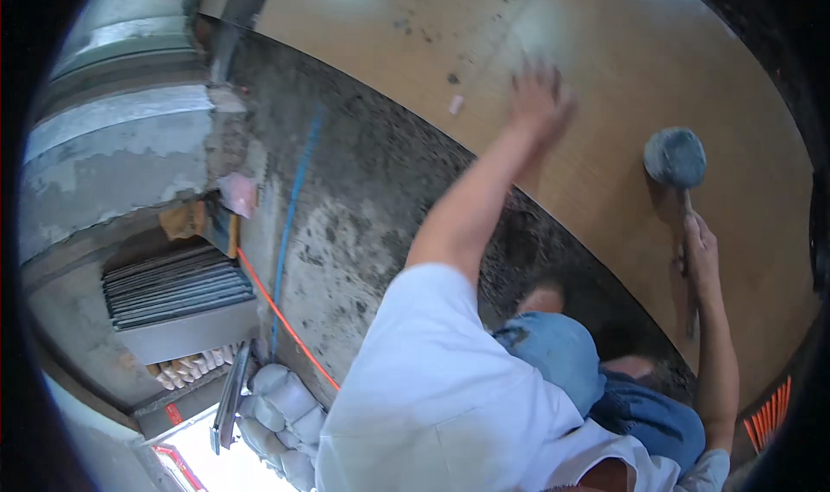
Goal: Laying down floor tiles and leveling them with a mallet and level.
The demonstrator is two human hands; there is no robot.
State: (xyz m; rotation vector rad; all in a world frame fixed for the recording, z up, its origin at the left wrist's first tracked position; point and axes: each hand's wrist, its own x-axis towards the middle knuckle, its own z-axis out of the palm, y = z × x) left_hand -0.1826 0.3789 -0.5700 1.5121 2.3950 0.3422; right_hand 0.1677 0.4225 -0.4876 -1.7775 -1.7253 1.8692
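Observation:
A mallet with a thick, round grey head (pixel 676 157) is in my right hand (pixel 702 250), whose fingers wrap round its handle. The head is just above or on a smooth tan tiled surface (pixel 605 137); I cannot tell whether it touches. Reaching further out, my left hand (pixel 540 107) is over the same surface with its fingers spread and slightly blurred. It holds nothing. Close to it lie a small pale pink piece (pixel 456 105) and dark crumbs (pixel 453 79).
Rough, dirt-strewn concrete (pixel 346 198) borders the tan surface on the left. A blue hose (pixel 294 207) and an orange cord (pixel 285 319) run across it. Stacked tiles (pixel 177 289), grey sacks (pixel 281 405) and a pink bag (pixel 238 194) stand beyond. Orange strips (pixel 768 414) lie at right.

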